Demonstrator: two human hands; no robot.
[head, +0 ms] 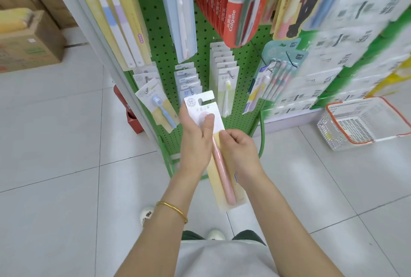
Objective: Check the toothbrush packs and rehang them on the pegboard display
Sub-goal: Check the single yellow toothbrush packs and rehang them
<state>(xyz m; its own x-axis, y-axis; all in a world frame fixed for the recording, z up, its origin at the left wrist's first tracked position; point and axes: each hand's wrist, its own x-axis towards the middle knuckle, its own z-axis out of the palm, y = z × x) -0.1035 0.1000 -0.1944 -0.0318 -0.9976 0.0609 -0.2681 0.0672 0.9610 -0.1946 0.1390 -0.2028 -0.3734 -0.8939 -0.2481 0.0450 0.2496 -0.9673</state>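
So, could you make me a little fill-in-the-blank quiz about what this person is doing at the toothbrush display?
1. The toothbrush inside the held pack is ___ in colour.
2. The pegboard is painted ___.
3. The gold bangle is worn on the ___ wrist.
4. The white basket stands on the ___.
Missing words: pink; green; left; floor.

The pegboard point(244, 61) is bright green with a regular grid of dark holes, and the toothbrush pack point(222, 179) has a white card top, a pale yellow lower half and a pink brush handle. The Colgate pack point(232, 21) is red with white lettering; the basket point(351, 110) is white mesh with an orange-red rim, on pale grey floor tiles point(55, 143) lined with dark grout.
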